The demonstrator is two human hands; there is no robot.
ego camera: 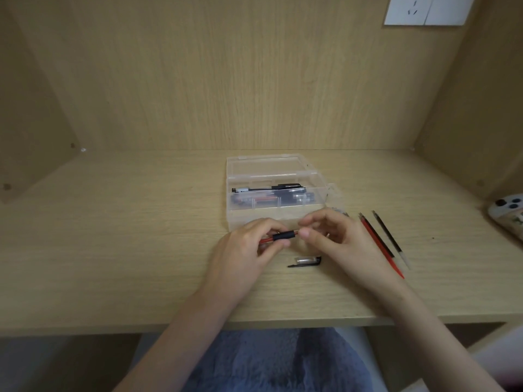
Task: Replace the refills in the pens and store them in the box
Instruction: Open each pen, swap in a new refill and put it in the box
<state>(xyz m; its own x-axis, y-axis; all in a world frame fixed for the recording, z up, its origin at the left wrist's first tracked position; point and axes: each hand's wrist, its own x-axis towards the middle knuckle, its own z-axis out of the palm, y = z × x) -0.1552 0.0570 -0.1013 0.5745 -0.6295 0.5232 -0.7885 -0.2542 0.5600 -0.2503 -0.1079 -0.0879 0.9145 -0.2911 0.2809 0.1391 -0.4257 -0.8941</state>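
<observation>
Pen is held level just in front of the box, around the middle of the surface and toward its front edge. It has a black grip section, with a red refill showing out of the left end. Left hand grips the barrel, fingers curled round it left of the black section. Right hand is curled, thumb and forefinger pinching the pen's right end; I can't tell exactly what part they hold. The black-clipped cap lies on the surface just below the hands, toward the front edge, apart from the pen. The box is clear plastic and open, with its lid folded back toward the rear edge. Several pens lie lengthwise inside; I can't get a count. Loose refills, red and black, lie side by side at an angle right of the right hand, near it. I see a phone at the right edge, partly cut off, well apart from everything else. A wall socket sits on the back panel near the upper right corner.
</observation>
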